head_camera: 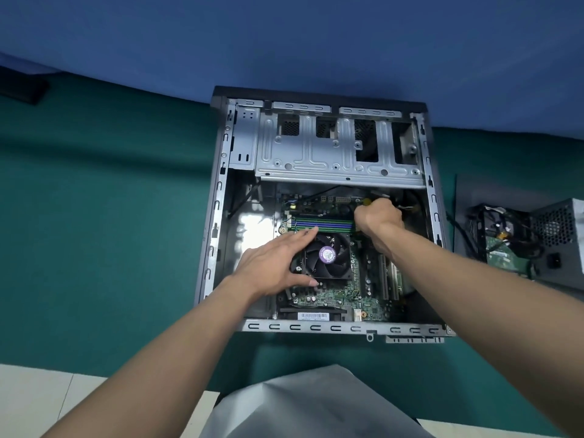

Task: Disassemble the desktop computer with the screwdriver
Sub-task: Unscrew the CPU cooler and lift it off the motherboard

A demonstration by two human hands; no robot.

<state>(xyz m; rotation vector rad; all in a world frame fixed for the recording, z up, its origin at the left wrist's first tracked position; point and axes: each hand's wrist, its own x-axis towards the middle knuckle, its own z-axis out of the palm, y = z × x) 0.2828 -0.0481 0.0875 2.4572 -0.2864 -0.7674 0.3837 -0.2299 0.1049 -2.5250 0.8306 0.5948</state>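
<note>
One wide-angle view, worn on the person's head, looks forward and steeply down onto the open computer case (pixel 319 159). The case is close and fills the middle of the frame. The left hand (pixel 271 267) and right hand (pixel 377 216) reach into it from the bottom corners. Around the case the green tabletop (pixel 110 216) curves with the lens. Beyond the case stands a blue backdrop (pixel 284 42), and to its right a power supply (pixel 568 267) lies at the frame's edge.
</note>
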